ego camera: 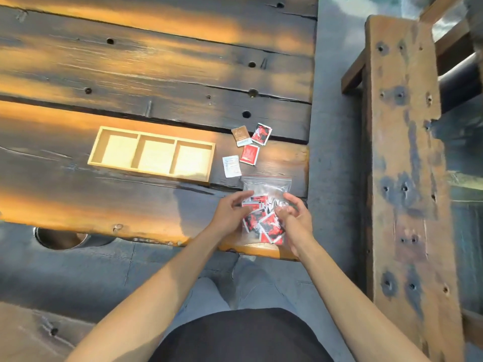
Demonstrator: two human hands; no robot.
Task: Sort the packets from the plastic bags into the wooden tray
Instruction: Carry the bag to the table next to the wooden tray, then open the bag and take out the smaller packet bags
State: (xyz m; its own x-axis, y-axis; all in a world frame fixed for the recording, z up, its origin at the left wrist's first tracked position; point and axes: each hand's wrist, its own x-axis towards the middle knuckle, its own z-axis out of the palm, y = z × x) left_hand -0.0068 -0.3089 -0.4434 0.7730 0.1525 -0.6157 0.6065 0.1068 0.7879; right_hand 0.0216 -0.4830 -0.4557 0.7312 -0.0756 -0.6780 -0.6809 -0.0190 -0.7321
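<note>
A clear zip plastic bag (266, 185) full of red, black and white packets (270, 227) lies at the table's near right corner. My left hand (230, 214) holds its left side and my right hand (296, 216) grips its right side. Beyond the bag lie loose packets: a white one (231, 166), a red one (249, 154), a brown one (241, 135) and a red-and-black one (262, 134). The light wooden tray (154, 131) with three compartments sits to the left of them, with nothing inside.
The table is dark, weathered planks (156, 74) with bolt holes. A wooden bench (403, 152) runs along the right. A round metal container (65, 240) stands on the floor under the table's near edge. My legs are below.
</note>
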